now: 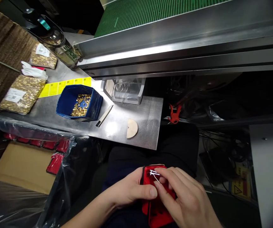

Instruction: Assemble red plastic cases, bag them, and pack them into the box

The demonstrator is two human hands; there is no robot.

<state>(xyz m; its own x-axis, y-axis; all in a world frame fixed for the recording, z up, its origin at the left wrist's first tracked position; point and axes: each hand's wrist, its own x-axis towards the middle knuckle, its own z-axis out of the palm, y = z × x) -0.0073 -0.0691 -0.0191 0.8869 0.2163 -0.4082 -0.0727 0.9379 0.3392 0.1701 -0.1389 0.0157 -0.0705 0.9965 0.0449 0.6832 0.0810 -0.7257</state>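
- Right hand is pinching a thin, shiny metal wire between thumb and fingers.
- Left hand is gripping a smooth red case by its left side, near centre, just under the wire.
- Farther left, a blue plastic bin is holding small gold bits on the shiny metal table.
- Rightward, a flat, pale half-disc is lying.
- Far off, a ribbed green belt is stretching across.
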